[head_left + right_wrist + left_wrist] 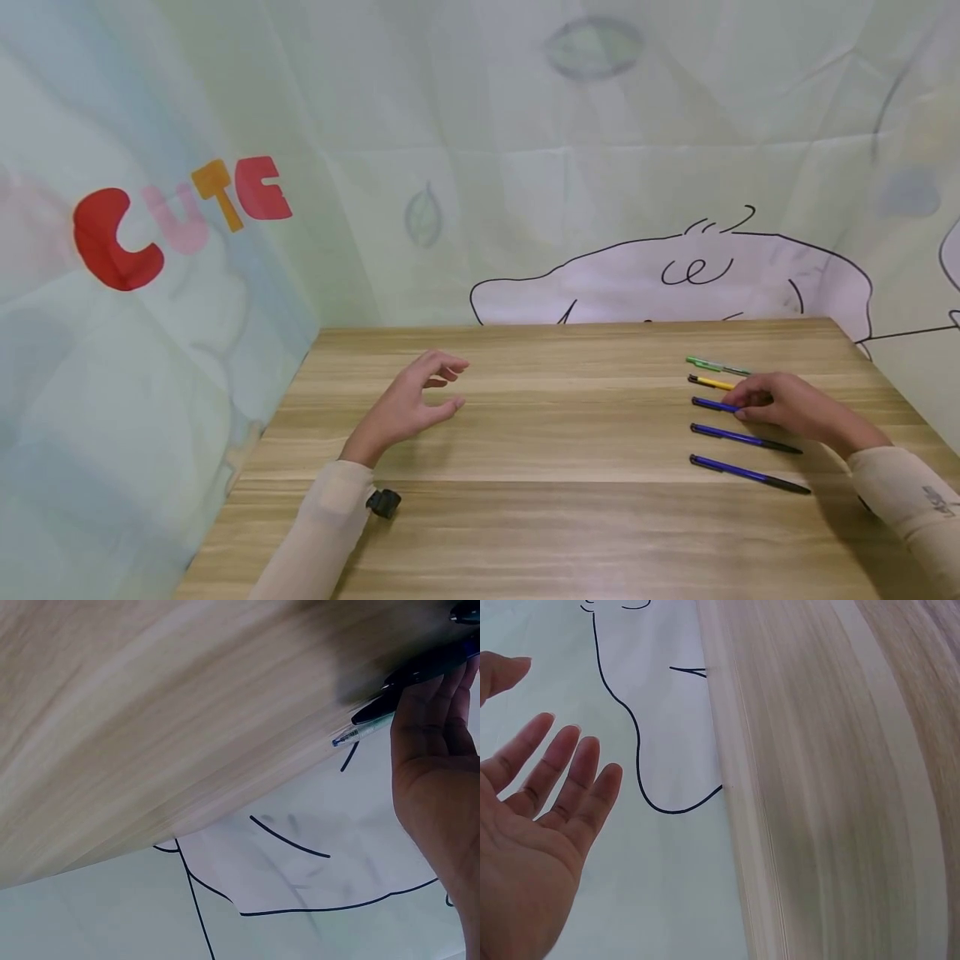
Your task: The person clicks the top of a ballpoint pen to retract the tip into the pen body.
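Observation:
On the right of the table, my right hand [787, 404] pinches a blue pen [712, 405] between thumb and fingers; the hand hides the pen's other end. Just beyond it lie a yellow pen [712, 382], partly covered by the fingers, and a green pen [716, 366] with a clear tip end. Nearer to me are two more blue pens with black ends, a middle one [742, 437] and a front one [750, 475]. My left hand [416, 398] hovers over the table's left part, fingers loosely bent and apart from the thumb, holding nothing; its palm [529, 862] shows in the left wrist view.
The wood-grain table [562, 533] ends at a back edge against a printed cloth backdrop [450, 100]. Another cloth side with colourful letters [120, 242] stands along the left. A small black device [385, 503] is on the left wrist.

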{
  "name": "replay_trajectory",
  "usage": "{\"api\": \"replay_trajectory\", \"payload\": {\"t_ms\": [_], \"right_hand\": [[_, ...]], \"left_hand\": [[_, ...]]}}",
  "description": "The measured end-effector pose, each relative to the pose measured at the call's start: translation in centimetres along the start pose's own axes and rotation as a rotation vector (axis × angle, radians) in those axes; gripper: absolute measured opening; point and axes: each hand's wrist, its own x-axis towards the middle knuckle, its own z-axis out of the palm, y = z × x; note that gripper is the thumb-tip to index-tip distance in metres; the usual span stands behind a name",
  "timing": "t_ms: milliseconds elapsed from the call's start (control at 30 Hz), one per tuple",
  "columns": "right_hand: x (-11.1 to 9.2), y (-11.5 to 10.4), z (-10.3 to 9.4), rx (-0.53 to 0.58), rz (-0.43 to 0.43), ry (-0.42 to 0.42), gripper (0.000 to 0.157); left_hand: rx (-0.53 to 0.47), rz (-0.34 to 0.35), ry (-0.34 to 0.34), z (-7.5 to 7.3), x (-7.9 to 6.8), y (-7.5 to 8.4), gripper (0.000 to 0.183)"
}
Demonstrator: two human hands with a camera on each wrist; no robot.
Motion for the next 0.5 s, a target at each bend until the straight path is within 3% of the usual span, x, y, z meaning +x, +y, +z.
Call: {"api": "replay_trajectory", "payload": {"t_ms": [333,500], "right_hand": [[-0.10,0.16,-0.15,0.009,-0.082,-0.010,0.017],[-0.05,0.21,-0.19,-0.002,-0.084,-0.019,0.016]], "left_hand": [[-0.013,-0.008,0.008,-0.14,0.08,0.41,0.051],[-0.009,-0.008,0.009,-0.13,0.16,0.49,0.051]]}}
